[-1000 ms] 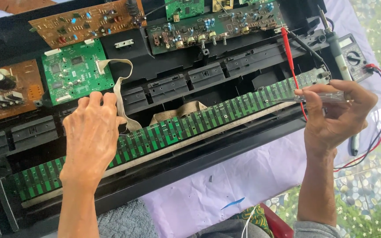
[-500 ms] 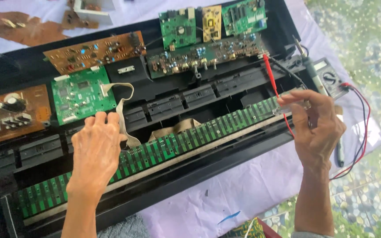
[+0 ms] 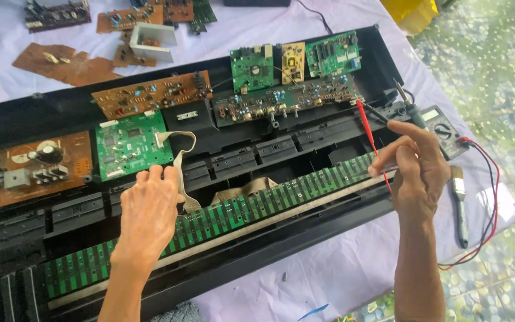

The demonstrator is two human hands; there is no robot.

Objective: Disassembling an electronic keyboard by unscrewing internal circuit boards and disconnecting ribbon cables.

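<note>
1. Now the view has pulled back since half a second ago: more of the open black keyboard case (image 3: 61, 113) shows, along with loose boards on the cloth above it.
2. Left hand (image 3: 148, 209) has barely moved; it lies flat, fingers together, on the long green contact strip (image 3: 257, 206).
3. Right hand (image 3: 415, 167) pinches the red probe (image 3: 369, 134) and a black probe, having shifted inward along the strip's right end.
4. Count: two hands, two probes, one multimeter (image 3: 442, 128), one brush (image 3: 459, 203).
</note>
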